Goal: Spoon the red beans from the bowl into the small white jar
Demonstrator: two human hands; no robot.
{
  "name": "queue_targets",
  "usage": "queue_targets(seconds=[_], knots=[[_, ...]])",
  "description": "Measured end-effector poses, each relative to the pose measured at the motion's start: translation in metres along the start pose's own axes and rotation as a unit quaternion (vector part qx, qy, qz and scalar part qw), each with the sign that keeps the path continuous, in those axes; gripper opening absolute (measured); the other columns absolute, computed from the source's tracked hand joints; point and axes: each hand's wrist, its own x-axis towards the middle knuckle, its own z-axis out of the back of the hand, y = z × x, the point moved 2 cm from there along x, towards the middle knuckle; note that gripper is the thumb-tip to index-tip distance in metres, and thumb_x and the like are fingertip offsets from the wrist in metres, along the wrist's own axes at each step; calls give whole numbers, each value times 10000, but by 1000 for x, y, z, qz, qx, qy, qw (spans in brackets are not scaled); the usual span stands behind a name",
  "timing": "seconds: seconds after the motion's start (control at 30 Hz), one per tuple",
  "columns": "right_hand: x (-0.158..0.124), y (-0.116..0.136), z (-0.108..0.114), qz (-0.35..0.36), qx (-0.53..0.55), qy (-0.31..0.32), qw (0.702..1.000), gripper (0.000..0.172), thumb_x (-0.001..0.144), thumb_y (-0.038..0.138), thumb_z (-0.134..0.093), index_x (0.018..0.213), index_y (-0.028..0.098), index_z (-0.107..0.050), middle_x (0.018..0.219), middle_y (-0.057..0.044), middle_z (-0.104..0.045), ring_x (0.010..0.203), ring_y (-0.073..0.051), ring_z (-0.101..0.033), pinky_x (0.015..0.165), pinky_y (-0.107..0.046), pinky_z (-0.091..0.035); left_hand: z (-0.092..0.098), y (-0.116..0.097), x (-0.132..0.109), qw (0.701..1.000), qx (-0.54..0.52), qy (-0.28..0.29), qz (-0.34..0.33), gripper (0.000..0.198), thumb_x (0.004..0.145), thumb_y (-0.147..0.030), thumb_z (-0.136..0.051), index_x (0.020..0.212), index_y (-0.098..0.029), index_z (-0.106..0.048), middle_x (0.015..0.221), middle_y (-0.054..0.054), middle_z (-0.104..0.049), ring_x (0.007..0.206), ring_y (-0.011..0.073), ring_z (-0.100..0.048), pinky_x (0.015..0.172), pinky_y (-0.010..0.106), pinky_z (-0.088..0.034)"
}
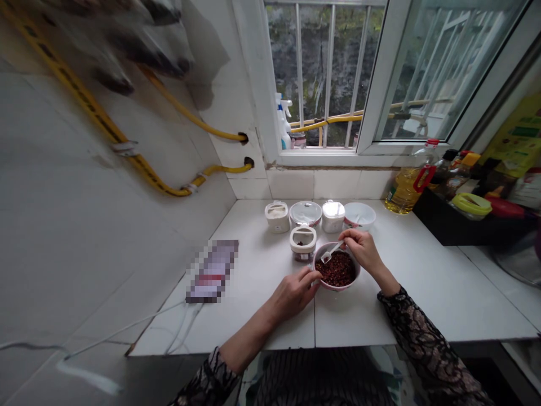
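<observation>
A bowl with a pinkish rim stands on the counter, filled with small dark-red pieces that look like dried peppercorns. My left hand grips the bowl's left side, fingers and thumb at the rim. Between the fingertips of my right hand is the handle of a small white spoon, its scoop lowered over the dark-red pieces. Just behind the bowl's left side sits a small clear jar with a cream-rimmed lid and some dark contents.
Along the back stand a jar of white grains, a covered bowl, another white jar and a white bowl. An oil bottle and black rack are at right. A blurred-out phone-like device with a cable lies left.
</observation>
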Motion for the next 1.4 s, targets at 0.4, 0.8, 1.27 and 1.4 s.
queue_targets(seconds=[0.4,0.8,1.27,1.4], knots=[[0,-2,0,-5,-20,6,1000,200,697,180,-461,676,194,-660,557,8,-639,555,-159,-600,586,-262,-452,0,0,0,1000,-9,3,3,145,978,-191,-426,1081,-175,-527,871,36,-594,573,92,-569,554,199,-506],[1,-3,1,-30,12,11,999,184,682,214,-479,662,195,-661,533,1,-644,542,-171,-597,591,-283,-449,1,-1,1,1000,-4,-5,-3,139,984,-193,-416,1073,-178,-523,857,30,-585,569,95,-563,548,200,-497],[4,9,-11,-85,139,-16,987,238,744,333,-556,844,155,-677,666,-34,-707,451,-107,-504,437,-223,-402,0,0,0,1000,-14,8,7,155,969,-172,-430,1092,-181,-524,871,36,-587,615,105,-583,583,212,-516],[-1,21,-20,77,31,-46,995,232,875,293,-491,946,174,-677,802,-63,-741,668,-171,-648,607,-279,-506,-1,2,-1,1000,-12,12,11,165,967,-172,-434,1108,-178,-520,879,40,-588,629,110,-590,593,219,-522]])
